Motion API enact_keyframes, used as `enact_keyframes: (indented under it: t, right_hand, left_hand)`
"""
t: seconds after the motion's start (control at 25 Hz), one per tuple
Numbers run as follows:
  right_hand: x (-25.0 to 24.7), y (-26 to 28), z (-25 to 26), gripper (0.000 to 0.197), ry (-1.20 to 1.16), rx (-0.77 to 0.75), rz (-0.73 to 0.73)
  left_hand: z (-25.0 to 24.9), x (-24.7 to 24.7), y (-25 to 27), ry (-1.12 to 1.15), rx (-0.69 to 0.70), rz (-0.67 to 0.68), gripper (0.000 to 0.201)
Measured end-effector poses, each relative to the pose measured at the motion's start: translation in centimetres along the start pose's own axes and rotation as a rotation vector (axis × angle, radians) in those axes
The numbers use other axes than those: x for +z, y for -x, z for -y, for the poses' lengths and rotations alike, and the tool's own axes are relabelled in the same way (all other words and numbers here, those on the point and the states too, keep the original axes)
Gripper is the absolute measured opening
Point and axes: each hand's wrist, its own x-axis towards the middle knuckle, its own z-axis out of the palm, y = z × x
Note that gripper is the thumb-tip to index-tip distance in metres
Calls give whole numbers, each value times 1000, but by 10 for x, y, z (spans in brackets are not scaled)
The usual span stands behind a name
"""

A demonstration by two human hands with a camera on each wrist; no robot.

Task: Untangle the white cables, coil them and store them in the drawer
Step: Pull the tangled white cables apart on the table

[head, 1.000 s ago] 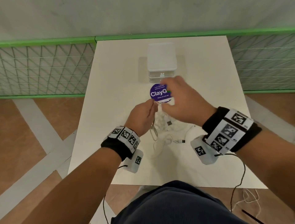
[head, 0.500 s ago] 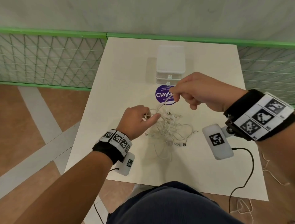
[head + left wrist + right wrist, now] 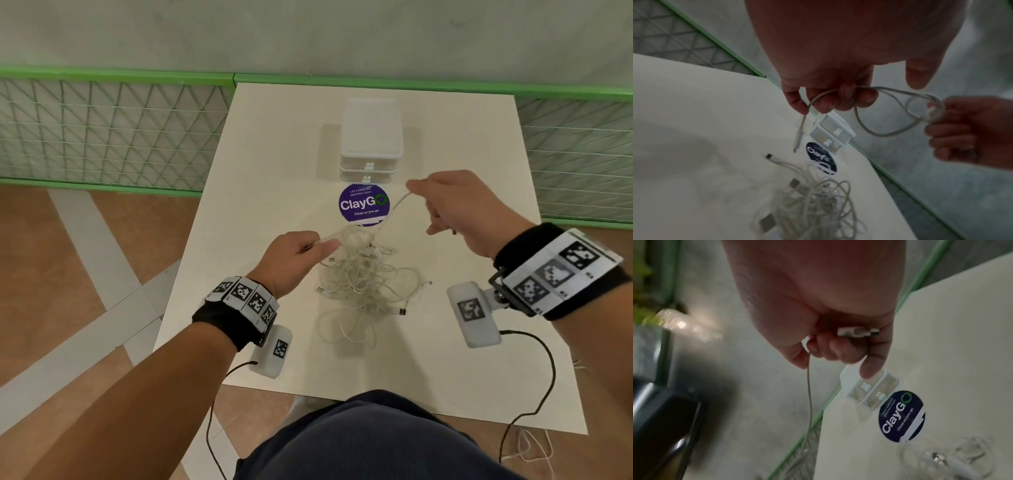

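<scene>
A tangle of white cables [image 3: 363, 277] lies mid-table in the head view. One white cable [image 3: 397, 205] stretches up out of it between my hands. My left hand [image 3: 322, 242] pinches this cable at the tangle's left edge; in the left wrist view its fingers [image 3: 846, 99] curl round the cable [image 3: 865, 128], and a plug end [image 3: 798, 138] dangles below. My right hand [image 3: 416, 188] holds the other end raised to the right; the right wrist view shows a connector [image 3: 857, 331] in its curled fingers. The small white drawer unit [image 3: 371, 137] stands behind, both drawers closed.
A round purple ClayGo sticker [image 3: 364, 205] lies on the white table [image 3: 257, 164] between the drawer unit and the tangle. A green mesh fence [image 3: 102, 130] runs behind and beside the table. Thin cables [image 3: 534, 448] lie on the floor at the right.
My hands have drawn apart: the right one moved right and up with its cable end, pulling a length out of the tangle, while the left stayed gripping near the pile.
</scene>
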Motion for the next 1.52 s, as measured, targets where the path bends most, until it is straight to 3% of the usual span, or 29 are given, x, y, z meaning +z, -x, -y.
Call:
enact_keyframes:
  t: [0.16, 0.32, 0.44, 0.52, 0.64, 0.76, 0.84, 0.92, 1.0, 1.08, 1.2, 1.44, 1.52]
  right_hand:
    - [23, 9, -9, 17, 326, -92, 207]
    - [37, 21, -3, 20, 152, -140, 424]
    - [38, 21, -1, 20, 294, -201, 511]
    - [43, 19, -4, 36, 388, -208, 486]
    - [51, 13, -4, 15, 273, -210, 501]
    - [51, 5, 2, 14, 174, -128, 442]
    - [49, 0, 5, 16, 112, -92, 344]
    - [45, -4, 3, 16, 37, -45, 266]
    - [43, -5, 2, 14, 21, -33, 245]
    - [44, -5, 2, 15, -10, -51, 228]
    - [47, -3, 1, 28, -70, -101, 189]
    - [53, -1, -1, 10, 212, -193, 321]
    - [57, -3, -2, 19, 337, -254, 365]
  left_hand:
    - [-24, 2, -4, 27, 50, -64, 58]
    - [-35, 3, -9, -22, 85, -158, 54]
    - [-36, 1, -12, 25, 73, -245, 57]
    - [-39, 1, -12, 124, 45, -265, 57]
    - [-47, 6, -12, 178, 26, -190, 48]
    - [-43, 9, -13, 113, 92, -172, 28]
    - [-37, 5, -12, 62, 137, -230, 46]
    - [-33, 4, -8, 46, 159, -304, 47]
    - [-31, 5, -8, 101, 106, -291, 28]
    - [-34, 6, -10, 264, -24, -181, 10]
    - [-38, 7, -12, 453, -179, -39, 17]
    - [-35, -2, -4, 507, -180, -17, 22]
    - [-33, -4, -3, 495, -140, -11, 22]
